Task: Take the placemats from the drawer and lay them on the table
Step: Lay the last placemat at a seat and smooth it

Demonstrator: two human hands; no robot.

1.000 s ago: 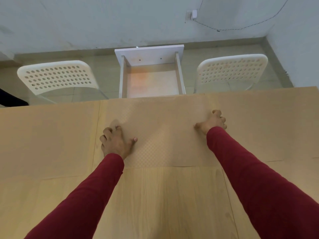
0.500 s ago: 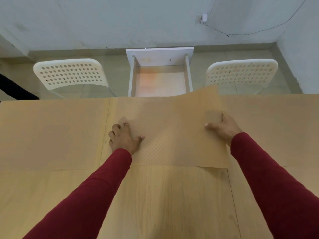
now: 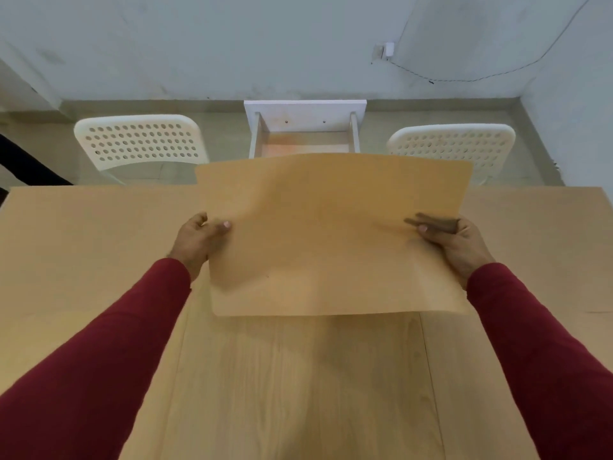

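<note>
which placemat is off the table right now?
The middle placemat, pinched at its side edges by the left hand and right hand. The left mat and right mat lie flat.

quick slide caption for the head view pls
Both hands, left and right, hold a placemat above the table, open drawer behind.

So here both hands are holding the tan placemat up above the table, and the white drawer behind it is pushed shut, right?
Not quite. The left hand and right hand do hold the placemat above the table, but the head view shows the white drawer pulled open.
</note>
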